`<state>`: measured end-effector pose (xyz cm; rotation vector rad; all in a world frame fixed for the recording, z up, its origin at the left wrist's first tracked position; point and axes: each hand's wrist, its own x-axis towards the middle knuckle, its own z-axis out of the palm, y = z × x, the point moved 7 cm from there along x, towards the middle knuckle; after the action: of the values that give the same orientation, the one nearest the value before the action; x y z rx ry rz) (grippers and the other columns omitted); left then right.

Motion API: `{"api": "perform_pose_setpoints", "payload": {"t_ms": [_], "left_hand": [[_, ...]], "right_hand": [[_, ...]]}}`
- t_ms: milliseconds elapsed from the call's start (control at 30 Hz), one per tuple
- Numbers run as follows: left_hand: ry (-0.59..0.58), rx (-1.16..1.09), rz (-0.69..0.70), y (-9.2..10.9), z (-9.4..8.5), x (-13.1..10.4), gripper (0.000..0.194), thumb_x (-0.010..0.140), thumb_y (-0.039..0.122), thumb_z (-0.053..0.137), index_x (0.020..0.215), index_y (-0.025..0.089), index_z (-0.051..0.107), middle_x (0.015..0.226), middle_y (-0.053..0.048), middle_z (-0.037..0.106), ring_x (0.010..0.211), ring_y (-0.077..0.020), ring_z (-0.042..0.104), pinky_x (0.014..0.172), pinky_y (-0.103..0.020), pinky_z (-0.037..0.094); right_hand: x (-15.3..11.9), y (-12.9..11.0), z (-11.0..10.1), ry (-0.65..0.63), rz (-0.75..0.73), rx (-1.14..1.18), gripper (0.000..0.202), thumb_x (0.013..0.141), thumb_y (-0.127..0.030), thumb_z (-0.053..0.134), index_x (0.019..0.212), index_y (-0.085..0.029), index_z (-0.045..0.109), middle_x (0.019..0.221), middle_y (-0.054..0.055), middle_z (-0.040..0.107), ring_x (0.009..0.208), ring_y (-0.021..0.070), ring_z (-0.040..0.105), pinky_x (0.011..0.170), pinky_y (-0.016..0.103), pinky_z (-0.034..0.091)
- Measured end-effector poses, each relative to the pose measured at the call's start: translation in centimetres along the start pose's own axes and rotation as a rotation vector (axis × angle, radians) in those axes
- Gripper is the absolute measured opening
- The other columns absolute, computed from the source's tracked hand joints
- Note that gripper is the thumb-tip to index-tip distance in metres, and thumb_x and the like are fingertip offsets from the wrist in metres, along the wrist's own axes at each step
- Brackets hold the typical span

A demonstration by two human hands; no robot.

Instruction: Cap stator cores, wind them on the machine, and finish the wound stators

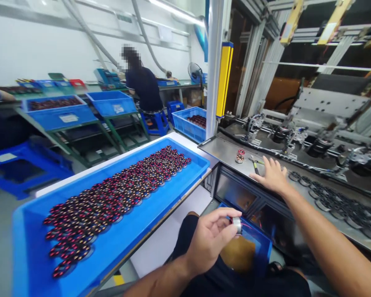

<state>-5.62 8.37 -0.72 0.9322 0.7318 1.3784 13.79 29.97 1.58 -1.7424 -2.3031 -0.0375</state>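
Observation:
In my left hand (208,239), thumb and fingers close around a small silver motor (236,225), a short metal cylinder with a reddish inner part; thin red wires seem to trail to its right. My right hand (271,175) reaches over the metal bench with its fingers spread. Right beside it lie pliers with green and black handles (256,167), partly covered by the fingers; whether they touch is unclear. Just left of the pliers are a red-topped motor part (241,152) and a gold-topped one (239,159).
At left a long blue tray (185,181) holds many round red-and-gold motor parts (117,189). Dark rings (336,198) line the bench at right, before a machine (321,144). A yellow-edged post (224,80) stands between. A seated co-worker (144,84) is behind blue bins (111,103).

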Motion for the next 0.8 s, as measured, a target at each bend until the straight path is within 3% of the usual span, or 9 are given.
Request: {"api": "perform_pose_setpoints", "payload": {"t_ms": [67, 133, 233, 333, 467, 533, 633, 700, 800], "left_hand": [[0.05, 0.023, 0.023, 0.5, -0.5, -0.1, 0.023, 0.085, 0.031, 0.073, 0.103, 0.016, 0.073, 0.11, -0.01, 0.069, 0.081, -0.0122, 0.063, 0.071, -0.023, 0.057], [0.078, 0.049, 0.057, 0.9, -0.8, -0.1, 0.022, 0.083, 0.03, 0.074, 0.1, 0.016, 0.073, 0.109, -0.011, 0.071, 0.085, -0.0143, 0.065, 0.073, -0.024, 0.057], [0.098, 0.085, 0.108, 1.3, -0.8, -0.1, 0.018, 0.082, 0.026, 0.074, 0.097, 0.016, 0.073, 0.107, -0.01, 0.073, 0.09, -0.0151, 0.066, 0.08, -0.024, 0.055], [0.092, 0.091, 0.109, 1.2, -0.2, -0.1, 0.016, 0.082, 0.025, 0.074, 0.095, 0.016, 0.073, 0.107, -0.011, 0.074, 0.09, -0.0154, 0.067, 0.08, -0.024, 0.055], [0.086, 0.055, 0.062, 0.6, 0.6, -0.1, 0.023, 0.08, 0.03, 0.077, 0.095, 0.014, 0.073, 0.106, -0.011, 0.073, 0.087, -0.0153, 0.067, 0.077, -0.025, 0.055], [0.084, 0.023, 0.002, 0.0, 0.9, -0.1, 0.027, 0.079, 0.032, 0.077, 0.098, 0.013, 0.073, 0.102, -0.01, 0.072, 0.079, -0.0125, 0.064, 0.074, -0.025, 0.055], [0.076, -0.014, -0.087, -0.9, 1.1, 0.0, 0.036, 0.075, 0.03, 0.081, 0.104, 0.012, 0.071, 0.089, -0.006, 0.071, 0.073, -0.0102, 0.061, 0.072, -0.024, 0.054], [0.06, -0.022, -0.131, -1.5, 1.3, 0.1, 0.041, 0.071, 0.025, 0.084, 0.106, 0.012, 0.07, 0.082, -0.004, 0.069, 0.072, -0.01, 0.061, 0.069, -0.021, 0.051], [0.011, -0.01, -0.149, -2.0, 2.2, 0.3, 0.041, 0.07, 0.019, 0.083, 0.107, 0.011, 0.068, 0.08, -0.004, 0.068, 0.07, -0.0091, 0.061, 0.066, -0.019, 0.049]], "right_hand": [[0.3, 0.6, 1.5, -0.025, 0.028, -0.018, 0.079, 0.089, -0.063, 0.052, 0.146, -0.009, 0.042, 0.145, 0.033, 0.043, 0.132, 0.0574, 0.038, 0.098, 0.081, 0.029], [0.3, 1.3, 2.2, -0.037, 0.022, -0.017, 0.068, 0.093, -0.054, 0.051, 0.143, -0.008, 0.046, 0.139, 0.034, 0.049, 0.127, 0.055, 0.045, 0.096, 0.077, 0.035], [0.2, 2.0, 2.3, -0.03, -0.034, 0.022, 0.051, 0.094, -0.041, 0.058, 0.134, -0.011, 0.054, 0.129, 0.026, 0.057, 0.121, 0.0422, 0.054, 0.098, 0.063, 0.043], [0.2, 2.4, 1.2, -0.008, -0.095, 0.117, 0.034, 0.093, -0.038, 0.063, 0.119, -0.015, 0.061, 0.12, 0.012, 0.063, 0.111, 0.0262, 0.06, 0.097, 0.051, 0.049], [-1.3, 2.8, -2.0, 0.032, -0.133, 0.361, 0.044, 0.103, -0.044, 0.038, 0.116, -0.012, 0.065, 0.106, 0.008, 0.068, 0.1, 0.0216, 0.067, 0.086, 0.037, 0.054], [-4.2, 2.6, -3.5, 0.048, -0.137, 0.505, 0.053, 0.105, -0.047, 0.024, 0.128, -0.013, 0.058, 0.104, 0.011, 0.07, 0.093, 0.0199, 0.071, 0.077, 0.03, 0.057], [-11.8, 0.9, -3.8, 0.003, -0.172, 0.737, 0.049, 0.106, -0.043, 0.019, 0.139, -0.021, 0.047, 0.098, 0.01, 0.072, 0.075, 0.0186, 0.072, 0.066, 0.027, 0.06], [-18.0, -0.7, -2.5, -0.079, -0.147, 1.051, 0.043, 0.104, -0.041, 0.032, 0.14, -0.024, 0.047, 0.094, 0.008, 0.072, 0.064, 0.0184, 0.07, 0.061, 0.029, 0.061], [-25.9, -2.9, 0.5, -0.137, -0.041, 1.146, 0.043, 0.095, -0.034, 0.057, 0.138, -0.031, 0.05, 0.092, 0.004, 0.073, 0.067, 0.0188, 0.072, 0.063, 0.027, 0.062]]}}
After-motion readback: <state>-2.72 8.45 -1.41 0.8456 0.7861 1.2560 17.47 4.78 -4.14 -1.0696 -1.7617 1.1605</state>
